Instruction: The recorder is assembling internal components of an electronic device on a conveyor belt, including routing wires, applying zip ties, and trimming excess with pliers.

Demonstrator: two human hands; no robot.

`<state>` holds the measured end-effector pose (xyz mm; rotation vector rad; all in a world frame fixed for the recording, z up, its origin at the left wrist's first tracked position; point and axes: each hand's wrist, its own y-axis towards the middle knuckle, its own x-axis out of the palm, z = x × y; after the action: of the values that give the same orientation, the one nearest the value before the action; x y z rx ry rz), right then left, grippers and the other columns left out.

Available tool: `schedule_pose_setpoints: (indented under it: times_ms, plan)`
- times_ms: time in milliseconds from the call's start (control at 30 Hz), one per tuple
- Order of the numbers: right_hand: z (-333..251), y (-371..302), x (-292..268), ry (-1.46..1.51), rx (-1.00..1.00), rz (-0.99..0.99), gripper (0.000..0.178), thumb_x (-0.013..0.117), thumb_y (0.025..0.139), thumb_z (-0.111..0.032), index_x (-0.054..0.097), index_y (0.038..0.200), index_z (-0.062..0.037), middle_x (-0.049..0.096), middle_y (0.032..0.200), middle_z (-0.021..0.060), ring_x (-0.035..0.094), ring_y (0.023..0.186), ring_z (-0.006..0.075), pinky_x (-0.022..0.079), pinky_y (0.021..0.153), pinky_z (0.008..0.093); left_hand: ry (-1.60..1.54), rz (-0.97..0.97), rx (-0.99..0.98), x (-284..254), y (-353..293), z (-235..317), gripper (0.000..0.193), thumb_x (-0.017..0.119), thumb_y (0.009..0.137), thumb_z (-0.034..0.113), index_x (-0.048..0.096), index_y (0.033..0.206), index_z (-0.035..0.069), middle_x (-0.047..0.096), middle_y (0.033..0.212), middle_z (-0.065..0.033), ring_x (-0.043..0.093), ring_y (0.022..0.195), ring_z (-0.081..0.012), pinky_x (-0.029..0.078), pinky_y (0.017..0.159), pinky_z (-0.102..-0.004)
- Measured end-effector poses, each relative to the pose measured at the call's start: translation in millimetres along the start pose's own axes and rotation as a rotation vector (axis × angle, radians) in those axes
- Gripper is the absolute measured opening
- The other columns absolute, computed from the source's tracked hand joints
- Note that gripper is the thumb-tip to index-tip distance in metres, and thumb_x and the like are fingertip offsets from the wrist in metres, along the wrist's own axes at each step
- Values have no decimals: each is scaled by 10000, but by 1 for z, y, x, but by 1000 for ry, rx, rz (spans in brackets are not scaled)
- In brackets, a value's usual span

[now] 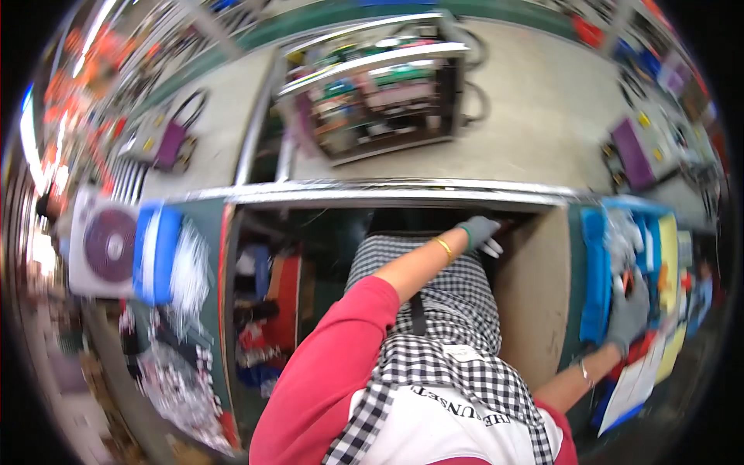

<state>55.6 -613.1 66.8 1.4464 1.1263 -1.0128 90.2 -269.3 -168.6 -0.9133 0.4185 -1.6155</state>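
Right hand (629,314), gray-gloved: fingers inside blue bin (594,283); cannot tell whether grasping or released. Clear plastic bags (622,236) in same bin, just beyond its fingertips. Left hand (480,230), gloved: near brown panel (539,291); white item (492,249) just beside its fingers, whether gripped cannot tell.

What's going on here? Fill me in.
A person has their gloved right hand at a blue bin, near clear bags; whether it grips anything is unclear. The left hand, also gloved, is stretched across near a brown panel. An open case sits on the bench ahead, untouched.
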Motion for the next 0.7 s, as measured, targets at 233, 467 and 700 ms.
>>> schedule_pose_setpoints:
  times_ms: [233,467,700]
  plan:
    - [-84,17,-36,458,-329,181,463,565,1006,-263,535,1377,12,577,1384,151,543,1254,266,388,1071,354,-23,238,614,-41,-144,-37,307,503,1028,258,626,1127,-5,675,906,-126,693,735,-216,585,607,-339]
    - [-272,-7,-17,514,-944,18,348,593,890,-27,614,1233,21,622,1194,179,587,1119,330,442,982,395,741,1182,851,-135,-358,-79,211,620,935,205,671,1090,71,680,1000,-130,675,940,-295,539,841,-372]
    - [-384,-38,-12,530,-1262,-159,377,641,824,-71,629,1197,-14,613,1115,172,574,1061,362,439,954,442,960,2303,393,-252,-576,-122,242,601,853,65,662,1085,95,654,1098,-132,630,1035,-323,489,916,-412]
